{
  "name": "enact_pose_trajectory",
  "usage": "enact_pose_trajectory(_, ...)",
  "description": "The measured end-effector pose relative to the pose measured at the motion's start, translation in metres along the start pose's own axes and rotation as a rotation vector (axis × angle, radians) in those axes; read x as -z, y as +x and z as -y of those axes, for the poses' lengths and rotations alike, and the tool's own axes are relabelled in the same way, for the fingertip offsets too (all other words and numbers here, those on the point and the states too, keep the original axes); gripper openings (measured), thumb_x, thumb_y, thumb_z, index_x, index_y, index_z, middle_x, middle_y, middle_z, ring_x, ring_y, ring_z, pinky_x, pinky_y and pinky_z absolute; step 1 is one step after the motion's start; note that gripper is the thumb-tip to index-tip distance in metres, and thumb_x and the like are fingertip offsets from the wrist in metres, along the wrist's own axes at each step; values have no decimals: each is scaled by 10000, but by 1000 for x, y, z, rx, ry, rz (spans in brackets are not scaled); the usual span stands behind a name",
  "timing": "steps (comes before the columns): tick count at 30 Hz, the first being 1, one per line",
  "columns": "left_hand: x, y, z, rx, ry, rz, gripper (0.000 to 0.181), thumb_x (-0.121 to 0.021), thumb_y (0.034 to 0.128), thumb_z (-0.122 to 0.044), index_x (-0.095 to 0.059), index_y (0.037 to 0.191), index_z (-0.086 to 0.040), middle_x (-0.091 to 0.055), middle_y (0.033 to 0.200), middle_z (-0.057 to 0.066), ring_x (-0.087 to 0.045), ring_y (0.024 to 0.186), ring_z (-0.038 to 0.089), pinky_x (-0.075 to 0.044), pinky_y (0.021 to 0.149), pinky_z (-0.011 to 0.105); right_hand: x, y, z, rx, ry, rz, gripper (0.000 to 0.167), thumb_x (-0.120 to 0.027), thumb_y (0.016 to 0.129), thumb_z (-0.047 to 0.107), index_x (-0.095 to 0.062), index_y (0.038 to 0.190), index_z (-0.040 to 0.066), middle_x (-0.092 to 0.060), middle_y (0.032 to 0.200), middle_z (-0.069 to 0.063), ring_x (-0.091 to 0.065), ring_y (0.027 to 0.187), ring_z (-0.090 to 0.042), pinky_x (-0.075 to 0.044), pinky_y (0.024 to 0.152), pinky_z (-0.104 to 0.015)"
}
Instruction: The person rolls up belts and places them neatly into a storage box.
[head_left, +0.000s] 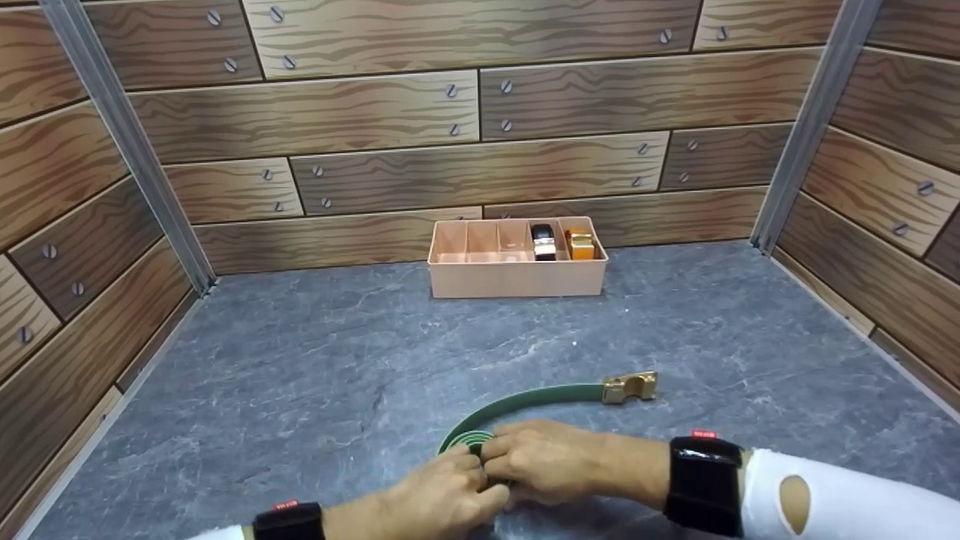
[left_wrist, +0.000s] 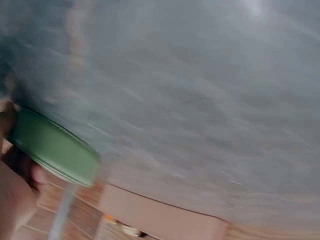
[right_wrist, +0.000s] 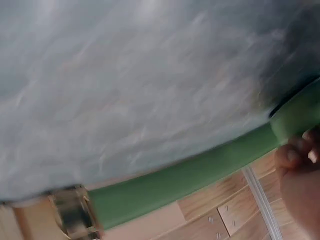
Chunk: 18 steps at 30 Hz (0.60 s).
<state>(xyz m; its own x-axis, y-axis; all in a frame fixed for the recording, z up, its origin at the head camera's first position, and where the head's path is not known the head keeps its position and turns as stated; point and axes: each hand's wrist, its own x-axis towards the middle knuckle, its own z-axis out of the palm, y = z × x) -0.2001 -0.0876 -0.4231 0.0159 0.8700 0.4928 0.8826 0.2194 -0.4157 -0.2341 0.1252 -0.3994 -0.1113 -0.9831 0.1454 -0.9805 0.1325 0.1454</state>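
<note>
A green belt (head_left: pixel 517 400) stands on its edge on the grey table, one end wound into a spiral coil. Its gold buckle (head_left: pixel 630 388) lies at the loose end, to the right of the coil. My left hand (head_left: pixel 442 491) grips the coil from the near left, as the belt (left_wrist: pixel 55 147) in the left wrist view shows. From the right, my right hand (head_left: pixel 551 459) pinches the same coil, with fingertips touching the left hand. The belt's straight stretch (right_wrist: pixel 185 180) runs off to the buckle in the right wrist view. The coil's near side is hidden behind both hands.
A pink divided box (head_left: pixel 517 279) stands by the back wall. A rolled black belt (head_left: pixel 543 241) and a rolled orange belt (head_left: pixel 581 245) sit in its right-hand compartments. Wood-patterned walls (head_left: pixel 390 112) enclose the table (head_left: pixel 300 360) at the back and both sides.
</note>
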Motion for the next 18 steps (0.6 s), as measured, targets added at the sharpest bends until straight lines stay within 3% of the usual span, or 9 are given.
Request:
enact_pose_trajectory(2,2,1,-1,14,-25,29,279,-772,777,-342,-568,840,-164,-602,711,-85,-544,649,85,-405,674,236,-1,1,0,8,9,-15,286,-732,839,400,-708,1035,193,-628,933,103,-576,868,-63,-462,828,-183)
enact_pose_trajectory(4,7,0,2,19,-92,95,333,-795,751,-360,-559,867,-155,-614,742,-88,-563,690,82,-422,707,235,-2,1,-1,18,24,-3,272,-746,825,386,-700,1012,193,-622,927,108,-565,850,-44,-454,842,-179)
enact_pose_trajectory(8,16,-6,13,-16,-166,207,392,-838,690,-299,-539,903,-162,-602,772,-101,-588,762,70,-435,783,225,0,1,-4,27,20,43,228,-765,811,371,-670,933,203,-594,913,115,-504,819,-44,-414,772,-157)
enact_pose_trajectory(10,16,-7,15,-31,-164,200,389,-833,652,-242,-532,887,-167,-590,751,-102,-587,756,76,-431,783,226,2,0,-4,27,-4,56,224,-774,803,364,-667,918,205,-587,916,116,-486,819,-46,-400,747,-147)
enact_pose_trajectory(15,8,-2,6,25,-214,76,327,-805,664,-177,-536,850,-163,-559,707,-93,-557,695,71,-423,728,216,4,0,0,28,-20,41,239,-768,803,385,-678,925,200,-594,918,106,-529,855,-62,-438,770,-160)
enact_pose_trajectory(18,8,0,3,61,-226,92,354,-827,701,-232,-532,881,-153,-578,725,-92,-569,700,55,-408,733,214,2,1,2,21,20,25,235,-763,807,382,-692,932,195,-610,918,101,-563,895,-63,-460,829,-162)
